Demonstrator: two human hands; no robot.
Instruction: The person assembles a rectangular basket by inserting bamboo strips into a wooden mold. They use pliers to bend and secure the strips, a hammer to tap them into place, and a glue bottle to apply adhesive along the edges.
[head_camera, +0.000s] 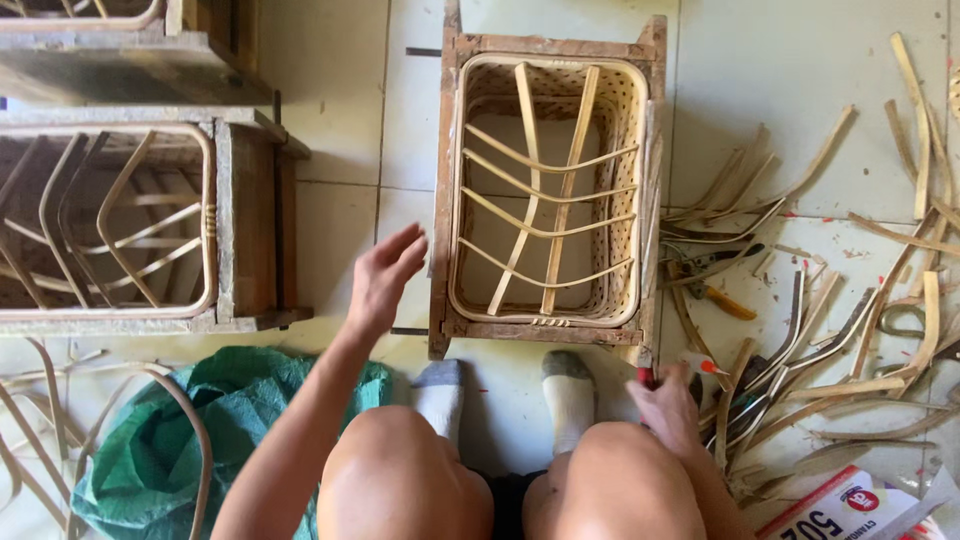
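Your left hand (383, 277) hovers with fingers (405, 247) spread apart just left of the wooden mould (445, 200) holding the woven basket (548, 190) on the floor, while your right hand (668, 408) is clamped on a red-handled tool (645, 376) near its front right corner.

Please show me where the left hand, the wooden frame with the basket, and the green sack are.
left hand (385, 272), head view, on its back.
wooden frame (443, 190), head view, left rail.
green sack (240, 400), head view, upper fold.
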